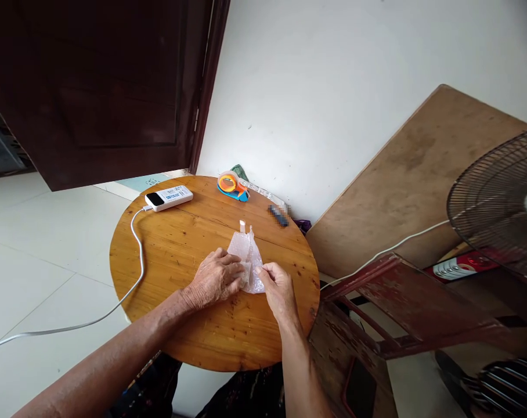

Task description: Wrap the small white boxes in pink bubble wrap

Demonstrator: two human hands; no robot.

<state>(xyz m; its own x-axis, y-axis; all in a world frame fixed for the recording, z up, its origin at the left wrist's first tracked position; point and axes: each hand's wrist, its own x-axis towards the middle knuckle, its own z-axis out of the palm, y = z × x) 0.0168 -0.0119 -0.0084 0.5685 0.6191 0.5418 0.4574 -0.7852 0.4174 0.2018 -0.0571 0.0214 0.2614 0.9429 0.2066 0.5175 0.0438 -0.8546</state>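
Note:
A small piece of clear bubble wrap [251, 255], folded into a pouch shape, lies on the round wooden table [194, 325]. A short strip of clear tape [242, 225] sticks up from its far end. My left hand [216, 275] presses on the wrap's left side with bent fingers closed against it; its fingertips are partly hidden. On the other side, my right hand [280, 290] pinches the wrap's lower right edge between thumb and forefinger. Whether anything is inside the wrap, I cannot tell.
Toward the back of the table stand an orange-and-blue tape dispenser [233, 187] and a dark blurred object [278, 215]. A white power bank [169, 198] with a cable [140, 255] sits at the left. A fan [498, 200] and a reddish wooden chair [437, 302] are at the right.

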